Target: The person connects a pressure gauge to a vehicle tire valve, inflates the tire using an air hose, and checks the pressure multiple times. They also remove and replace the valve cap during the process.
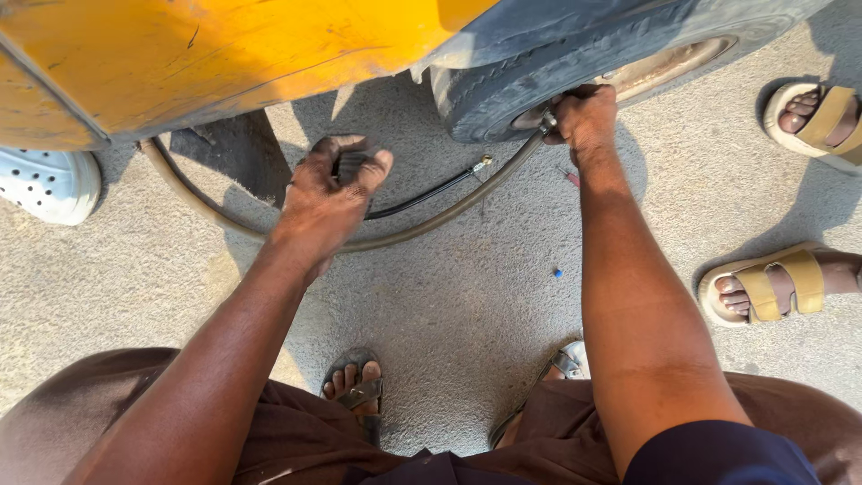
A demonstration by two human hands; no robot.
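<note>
Crouched low, the person presses the air hose (431, 220) end against the tyre (539, 76) with a closed right hand (584, 115), while the left hand (328, 193) clenches a dark gauge (352, 164), with filling seemingly midway.

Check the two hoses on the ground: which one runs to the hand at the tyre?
The thick tan hose: it curves up to the right hand at the tyre. The thin black hose ends loose, left hand holding it.
</note>
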